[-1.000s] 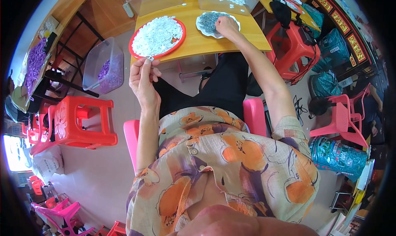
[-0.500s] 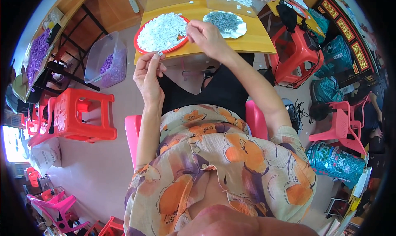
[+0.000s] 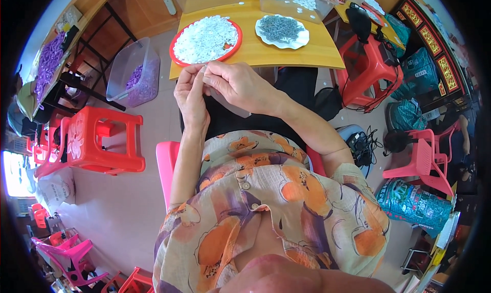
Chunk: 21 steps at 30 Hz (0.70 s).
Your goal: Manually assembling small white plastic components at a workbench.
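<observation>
My left hand point(image 3: 191, 96) and my right hand point(image 3: 232, 84) meet in front of the yellow table's near edge. Both pinch at one small white piece point(image 3: 204, 69) between their fingertips; most of it is hidden, so its exact kind cannot be made out. Just beyond them a red round tray point(image 3: 238, 43) carries a heap of small white pieces point(image 3: 205, 39). To its right, a white scalloped plate point(image 3: 302, 40) holds a pile of small grey metal-looking pieces point(image 3: 280, 28).
Clear plastic bins point(image 3: 286, 2) stand at the back of the yellow table point(image 3: 250, 55). A clear bin with purple pieces point(image 3: 146, 83) sits on the floor at left. Red stools point(image 3: 105, 139) flank me on both sides. A cable bundle point(image 3: 364, 142) lies at right.
My right hand has come from beside the red tray, down and left, to join my left hand at the small white piece. The view has shifted slightly.
</observation>
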Motion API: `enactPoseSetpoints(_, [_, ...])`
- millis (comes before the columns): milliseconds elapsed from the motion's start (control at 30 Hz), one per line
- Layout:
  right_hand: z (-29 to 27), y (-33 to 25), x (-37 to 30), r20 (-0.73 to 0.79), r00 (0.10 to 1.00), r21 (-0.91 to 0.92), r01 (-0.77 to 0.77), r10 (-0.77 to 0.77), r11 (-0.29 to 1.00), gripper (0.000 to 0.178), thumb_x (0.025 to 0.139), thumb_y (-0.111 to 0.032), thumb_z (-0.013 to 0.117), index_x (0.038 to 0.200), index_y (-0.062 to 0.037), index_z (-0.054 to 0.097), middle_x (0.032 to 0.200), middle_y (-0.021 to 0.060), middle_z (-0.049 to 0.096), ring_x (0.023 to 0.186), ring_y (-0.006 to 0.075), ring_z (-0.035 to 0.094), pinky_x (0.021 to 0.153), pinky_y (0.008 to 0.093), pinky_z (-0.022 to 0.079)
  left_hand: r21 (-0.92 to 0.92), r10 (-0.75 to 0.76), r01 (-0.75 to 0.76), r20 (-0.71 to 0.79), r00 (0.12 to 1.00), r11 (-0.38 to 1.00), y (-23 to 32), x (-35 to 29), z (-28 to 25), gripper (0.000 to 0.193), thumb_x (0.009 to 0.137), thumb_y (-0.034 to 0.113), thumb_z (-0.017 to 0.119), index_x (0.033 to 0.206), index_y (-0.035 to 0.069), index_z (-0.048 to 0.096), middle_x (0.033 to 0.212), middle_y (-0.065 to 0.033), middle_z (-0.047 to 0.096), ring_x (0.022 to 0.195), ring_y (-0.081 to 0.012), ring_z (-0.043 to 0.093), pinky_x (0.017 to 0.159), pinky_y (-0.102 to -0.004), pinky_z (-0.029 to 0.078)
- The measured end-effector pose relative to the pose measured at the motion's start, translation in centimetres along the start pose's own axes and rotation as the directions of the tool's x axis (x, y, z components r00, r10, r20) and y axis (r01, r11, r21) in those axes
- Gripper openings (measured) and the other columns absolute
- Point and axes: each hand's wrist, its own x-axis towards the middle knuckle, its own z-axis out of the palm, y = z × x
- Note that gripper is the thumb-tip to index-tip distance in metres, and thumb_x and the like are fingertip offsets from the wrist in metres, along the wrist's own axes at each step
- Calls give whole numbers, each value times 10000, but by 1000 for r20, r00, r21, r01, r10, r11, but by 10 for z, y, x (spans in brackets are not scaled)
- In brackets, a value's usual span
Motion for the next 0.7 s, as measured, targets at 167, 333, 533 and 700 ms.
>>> enactPoseSetpoints(167, [-2, 2, 2, 34, 998, 75, -61, 58, 995, 169, 916, -131, 493, 857, 19, 545, 751, 126, 618, 669, 204, 598, 607, 285, 457, 39, 43, -44, 25, 999, 998, -3, 4, -8, 106, 854, 80, 579, 927, 3, 578, 722, -4, 582, 553, -29, 466, 503, -156, 362])
enactPoseSetpoints(333, [-2, -4, 6, 4, 1000, 66, -21, 20, 998, 177, 911, -134, 506, 848, 22, 562, 729, 113, 620, 648, 179, 585, 609, 273, 455, -41, 85, -87, -52, 995, 995, 4, 6, -4, 68, 843, 36, 594, 899, -1, 580, 641, 6, 554, 520, -27, 451, 481, -153, 344])
enactPoseSetpoints(533, [-6, -3, 5, -26, 998, 19, -56, 57, 998, 205, 904, -159, 528, 824, 26, 564, 673, 113, 605, 584, 172, 543, 564, 276, 434, -6, 65, -65, -6, 998, 998, 11, 4, -1, 135, 855, 17, 561, 979, -24, 595, 673, 12, 533, 552, -29, 448, 496, -162, 348])
enactPoseSetpoints(700, [-9, 2, 4, -46, 996, -2, -78, 78, 997, 246, 903, -183, 540, 792, 36, 554, 616, 100, 566, 547, 136, 502, 525, 274, 410, 85, 101, -110, 110, 989, 990, 11, -1, 1, 140, 857, 5, 544, 979, -4, 612, 702, 19, 539, 570, -26, 451, 505, -159, 351])
